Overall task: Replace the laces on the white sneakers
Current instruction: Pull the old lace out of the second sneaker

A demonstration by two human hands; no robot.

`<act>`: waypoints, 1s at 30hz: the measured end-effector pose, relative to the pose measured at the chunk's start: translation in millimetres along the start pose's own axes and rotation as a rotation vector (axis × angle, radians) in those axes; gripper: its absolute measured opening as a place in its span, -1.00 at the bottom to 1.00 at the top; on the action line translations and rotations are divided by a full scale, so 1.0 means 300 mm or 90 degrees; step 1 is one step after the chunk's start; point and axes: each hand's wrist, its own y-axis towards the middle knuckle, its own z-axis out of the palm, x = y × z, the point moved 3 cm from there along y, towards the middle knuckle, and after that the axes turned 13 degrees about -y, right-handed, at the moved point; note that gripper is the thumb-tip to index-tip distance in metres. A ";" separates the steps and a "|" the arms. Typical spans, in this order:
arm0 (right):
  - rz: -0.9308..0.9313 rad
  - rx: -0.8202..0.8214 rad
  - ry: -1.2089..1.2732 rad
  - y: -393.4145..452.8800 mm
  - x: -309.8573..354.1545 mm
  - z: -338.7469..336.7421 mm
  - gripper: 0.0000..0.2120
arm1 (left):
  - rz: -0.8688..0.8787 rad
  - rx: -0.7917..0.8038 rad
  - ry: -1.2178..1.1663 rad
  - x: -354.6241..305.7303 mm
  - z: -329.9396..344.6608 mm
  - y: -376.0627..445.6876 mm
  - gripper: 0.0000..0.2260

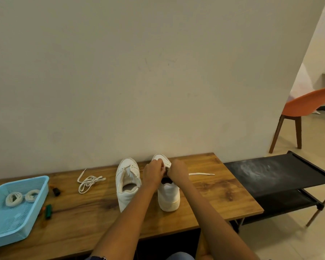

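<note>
Both hands meet over the tongue of the right-hand sneaker (168, 194), fingers curled in a pinch on what seems to be its lace at the eyelets, though the lace itself is hidden under the knuckles. Left hand (154, 172) and right hand (176, 171) sit close together, likely so one steadies the upper while the other works the lace through. Beyond the grip the shoe's toe points at the wall; its heel faces the person, which keeps the eyelets within easy reach. Out to the right of the grip a lace end (201, 173) trails flat on the wooden table (223, 194), presumably the free tail of the lace in hand. Just left of the grip stands the other sneaker (127, 182), apparently unlaced. Farther left lies a loose tangled lace (89, 181), probably already pulled out, and well beyond it a blue basket (0, 228) holds two coiled laces (22, 197), seemingly the replacements kept ready.
</note>
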 end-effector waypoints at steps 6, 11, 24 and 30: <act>0.116 -0.027 0.193 0.015 -0.038 0.058 -0.80 | -0.055 -0.048 -0.126 0.025 -0.002 -0.034 -0.90; 0.145 -0.037 0.256 0.002 -0.052 0.058 -0.67 | 0.000 0.038 0.037 -0.009 0.017 -0.019 -0.81; 0.159 -0.078 0.291 -0.024 -0.052 0.057 -0.67 | 0.039 0.056 0.154 -0.047 0.038 -0.016 -0.78; 0.149 -0.080 0.274 -0.023 -0.037 0.070 -0.83 | -0.132 -0.126 -0.089 0.010 0.027 -0.047 -0.82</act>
